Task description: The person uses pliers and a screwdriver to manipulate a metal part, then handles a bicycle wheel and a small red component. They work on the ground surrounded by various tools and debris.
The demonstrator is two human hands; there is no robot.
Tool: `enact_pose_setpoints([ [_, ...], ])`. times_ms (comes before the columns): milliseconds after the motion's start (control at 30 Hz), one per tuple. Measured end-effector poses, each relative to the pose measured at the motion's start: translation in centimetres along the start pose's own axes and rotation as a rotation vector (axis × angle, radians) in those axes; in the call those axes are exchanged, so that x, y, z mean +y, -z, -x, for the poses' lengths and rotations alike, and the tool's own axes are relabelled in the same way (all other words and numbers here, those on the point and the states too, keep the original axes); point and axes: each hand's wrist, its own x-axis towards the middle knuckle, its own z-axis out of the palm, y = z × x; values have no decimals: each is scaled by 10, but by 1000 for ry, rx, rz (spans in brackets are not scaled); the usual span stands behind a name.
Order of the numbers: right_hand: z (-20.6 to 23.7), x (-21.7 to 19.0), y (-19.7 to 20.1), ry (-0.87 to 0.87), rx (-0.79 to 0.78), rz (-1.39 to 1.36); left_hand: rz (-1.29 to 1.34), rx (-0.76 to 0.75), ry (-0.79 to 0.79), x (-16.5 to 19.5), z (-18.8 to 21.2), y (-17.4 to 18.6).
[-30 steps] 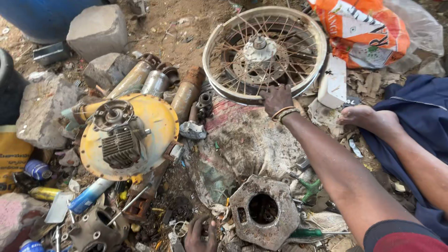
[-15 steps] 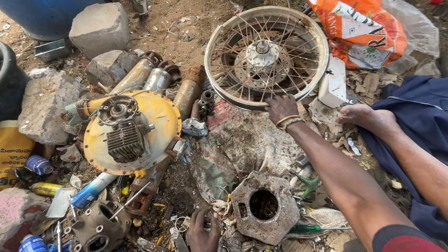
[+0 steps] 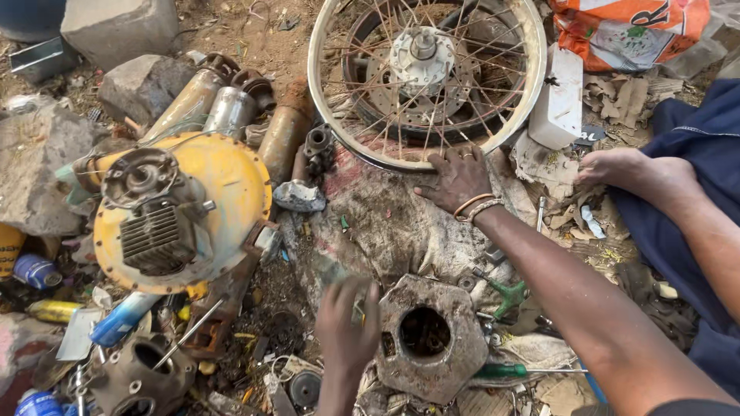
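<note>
Head view: right hand (image 3: 456,181) flat and open beside wheel (image 3: 426,77) rim, bracing. Left hand (image 3: 347,327) open, blurred, empty, reaching near metal block (image 3: 428,335).

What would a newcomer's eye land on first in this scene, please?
Probably the big spoked wheel lying flat at the top, with the right hand resting against its rim. Next, the round yellow engine housing on the left, amid stones and scrap. The left hand hovers low in the middle, beside a dirty metal casting with a round hole.
</note>
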Motion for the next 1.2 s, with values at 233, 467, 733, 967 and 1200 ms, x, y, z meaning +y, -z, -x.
enact_pose_setpoints([
  [233,-35,14,25,22,-383,68,-147,-84,-170,46,-274,-100],
  [467,-36,40,-1,293,222,-99,-289,-192,-2,45,-400,-152],
  [733,-28,36,-12,75,28,-239,-729,-143,-452,8,-471,-161],
  [967,-20,32,-17,69,26,-252,-696,-505,-65,31,-499,-157],
  [1200,-14,36,-15,24,-374,-252,-718,-506,19,50,-497,-140],
])
